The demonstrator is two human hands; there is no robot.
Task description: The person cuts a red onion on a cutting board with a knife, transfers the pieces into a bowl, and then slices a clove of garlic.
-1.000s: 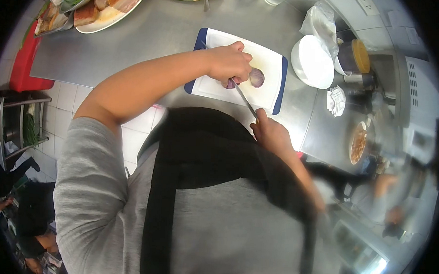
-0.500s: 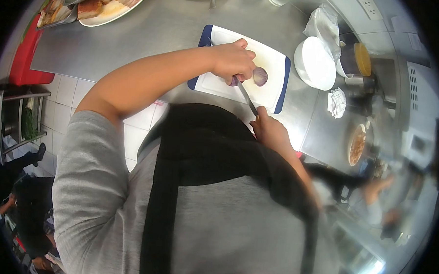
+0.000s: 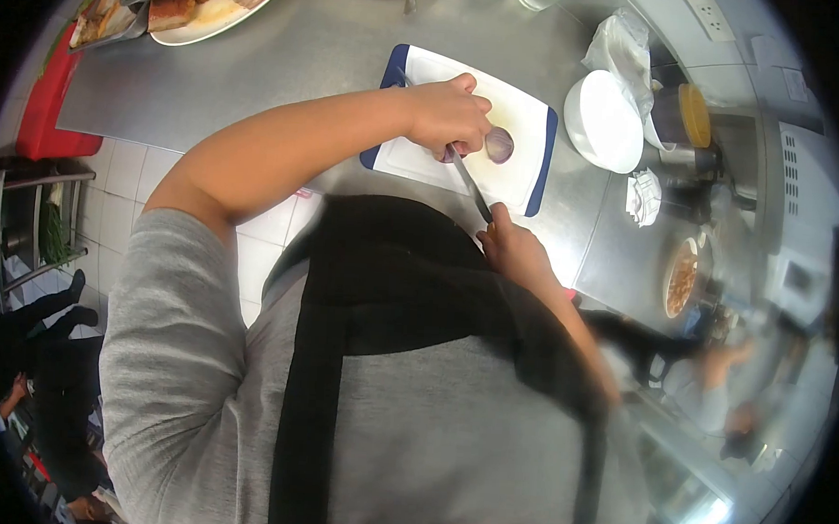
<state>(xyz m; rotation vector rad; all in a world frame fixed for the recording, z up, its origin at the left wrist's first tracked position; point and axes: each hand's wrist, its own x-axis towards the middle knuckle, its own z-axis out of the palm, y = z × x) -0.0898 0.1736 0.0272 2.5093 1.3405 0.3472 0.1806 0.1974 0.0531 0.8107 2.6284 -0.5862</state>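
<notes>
My left hand [image 3: 451, 114] is closed over a piece of red onion [image 3: 447, 155] on the white cutting board [image 3: 413, 161] with dark blue ends. Most of that piece is hidden under the fingers. Beside it, to the right, a cut half of red onion [image 3: 499, 145] lies on the board. My right hand [image 3: 517, 245] is wrapped round the handle of a knife [image 3: 470, 186]. Its blade reaches up to the onion piece, touching or nearly touching it by my left fingertips. Another thin dark object [image 3: 404, 78] shows at the board's upper left, partly behind my left hand.
A white bowl [image 3: 602, 122] and a crumpled paper [image 3: 642, 198] are right of the board. A plate of meat [image 3: 217, 30] stands at the upper left, a dish of food [image 3: 682, 279] at the right. Other people [image 3: 59, 377] are at the lower left, another at the right.
My hands, the knife and the onion have hardly moved; the view has shifted slightly. At the lower left, a person's second shoe now shows.
</notes>
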